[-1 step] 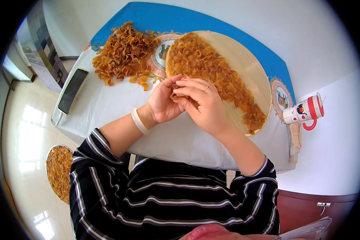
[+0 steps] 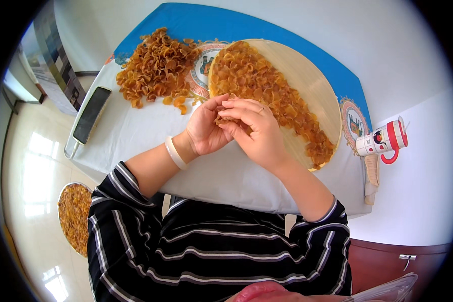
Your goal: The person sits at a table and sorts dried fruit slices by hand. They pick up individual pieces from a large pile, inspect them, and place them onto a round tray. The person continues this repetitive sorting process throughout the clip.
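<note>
My left hand point(image 2: 205, 127), with a pale bangle on its wrist, is cupped around several curled, amber-brown dried slices point(image 2: 221, 121). Bent over that palm, my right hand point(image 2: 256, 128) has its fingertips closed on the slices, a ring on one finger. Most of the held slices are hidden by the fingers, and I cannot make out their exact kind. Just beyond my hands lies a round, pale wooden board point(image 2: 307, 90), its left and near parts covered with a layer of similar slices point(image 2: 264, 88). A heaped pile of slices point(image 2: 158, 65) rests on the cloth at the far left.
A smartphone point(image 2: 92, 115) lies near the table's left edge. To the right is a white and red mug point(image 2: 382, 141) with a red handle. A blue and grey cloth point(image 2: 226, 183) covers the table. On the floor at left sits a round tray of slices point(image 2: 75, 219).
</note>
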`<action>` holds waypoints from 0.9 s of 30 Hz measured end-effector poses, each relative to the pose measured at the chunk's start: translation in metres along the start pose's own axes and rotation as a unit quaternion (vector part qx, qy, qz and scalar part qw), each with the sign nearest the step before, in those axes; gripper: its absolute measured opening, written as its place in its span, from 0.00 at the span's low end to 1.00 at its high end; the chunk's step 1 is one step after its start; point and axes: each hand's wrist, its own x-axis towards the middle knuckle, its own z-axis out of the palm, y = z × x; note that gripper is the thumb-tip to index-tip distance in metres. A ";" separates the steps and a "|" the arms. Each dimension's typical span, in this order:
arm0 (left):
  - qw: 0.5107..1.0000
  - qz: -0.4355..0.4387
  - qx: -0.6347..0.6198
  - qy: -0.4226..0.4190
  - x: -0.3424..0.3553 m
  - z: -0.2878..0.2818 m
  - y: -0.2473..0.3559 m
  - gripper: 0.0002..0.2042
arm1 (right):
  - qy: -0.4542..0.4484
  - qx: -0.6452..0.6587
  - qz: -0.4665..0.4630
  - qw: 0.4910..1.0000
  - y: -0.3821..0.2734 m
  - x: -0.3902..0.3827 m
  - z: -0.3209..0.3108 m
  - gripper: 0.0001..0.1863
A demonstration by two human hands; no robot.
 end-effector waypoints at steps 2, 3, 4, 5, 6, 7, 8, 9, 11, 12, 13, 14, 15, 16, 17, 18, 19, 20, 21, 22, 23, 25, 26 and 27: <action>1.000 0.008 0.016 0.023 0.001 0.002 -0.001 0.15 | 0.017 0.089 0.035 0.995 0.000 0.001 -0.001 0.09; 0.999 0.014 0.016 0.037 0.002 0.002 -0.001 0.14 | 0.027 0.135 0.053 0.989 0.001 0.000 -0.001 0.08; 0.998 0.020 0.016 0.050 0.003 0.002 0.000 0.14 | 0.037 0.181 0.072 0.980 0.001 -0.001 -0.002 0.08; 0.999 0.009 -0.001 0.052 0.002 0.003 0.000 0.13 | 0.036 0.244 0.125 0.961 -0.001 0.000 -0.008 0.08; 0.998 -0.002 -0.021 0.053 0.000 0.006 0.002 0.12 | 0.032 0.302 0.178 0.936 -0.006 0.002 -0.020 0.09; 0.998 -0.014 -0.042 0.053 -0.001 0.007 0.003 0.12 | 0.030 0.358 0.231 0.904 -0.008 0.003 -0.030 0.09; 0.998 -0.019 -0.050 0.042 -0.001 0.005 0.003 0.11 | 0.042 0.344 0.237 0.907 -0.006 0.002 -0.040 0.10; 0.998 -0.024 -0.057 0.031 0.000 0.003 0.004 0.10 | 0.054 0.331 0.243 0.910 -0.001 0.002 -0.049 0.11; 0.998 -0.017 -0.041 0.035 0.001 0.006 0.001 0.12 | 0.096 0.337 0.275 0.895 0.009 -0.001 -0.063 0.11; 0.998 -0.024 -0.047 0.020 0.002 0.006 0.000 0.12 | 0.089 0.326 0.300 0.892 0.014 -0.006 -0.068 0.11; 0.998 -0.030 -0.052 0.004 0.003 0.004 0.002 0.12 | 0.082 0.315 0.325 0.888 0.019 -0.011 -0.075 0.11; 0.998 -0.036 -0.058 -0.012 0.002 0.003 0.003 0.12 | 0.075 0.303 0.350 0.883 0.024 -0.017 -0.082 0.11; 0.998 -0.034 -0.056 -0.021 0.002 0.005 0.004 0.12 | 0.028 0.273 0.366 0.889 0.033 -0.023 -0.089 0.11; 0.998 -0.033 -0.057 -0.023 0.002 0.005 0.005 0.12 | -0.022 0.246 0.395 0.885 0.040 -0.030 -0.093 0.11; 0.998 -0.032 -0.057 -0.024 0.001 0.005 0.005 0.12 | -0.070 0.220 0.423 0.876 0.045 -0.035 -0.095 0.11; 0.998 -0.031 -0.057 -0.024 0.002 0.004 0.005 0.12 | -0.119 0.194 0.449 0.864 0.049 -0.039 -0.096 0.11; 0.998 -0.032 -0.054 -0.021 0.002 0.003 0.005 0.12 | -0.135 0.182 0.464 0.856 0.050 -0.044 -0.093 0.10; 0.998 -0.033 -0.051 -0.017 0.003 0.002 0.005 0.11 | -0.145 0.142 0.453 0.868 0.053 -0.047 -0.089 0.10; 0.998 -0.035 -0.047 -0.013 0.003 0.001 0.005 0.11 | -0.156 0.102 0.442 0.877 0.058 -0.052 -0.084 0.09; 0.998 -0.033 -0.047 -0.011 0.003 0.001 0.005 0.11 | -0.167 0.062 0.430 0.885 0.060 -0.054 -0.080 0.09; 0.998 -0.030 -0.045 -0.010 0.003 0.002 0.005 0.11 | -0.170 0.018 0.429 0.887 0.057 -0.056 -0.077 0.10; 0.999 -0.023 -0.037 0.001 0.002 0.003 0.006 0.11 | -0.194 0.003 0.439 0.877 0.051 -0.050 -0.076 0.09; 0.999 -0.019 -0.031 0.009 0.002 0.005 0.005 0.11 | -0.206 -0.006 0.444 0.872 0.048 -0.049 -0.077 0.08; 0.999 -0.015 -0.026 0.018 0.001 0.006 0.005 0.11 | -0.203 -0.001 0.439 0.875 0.048 -0.049 -0.076 0.08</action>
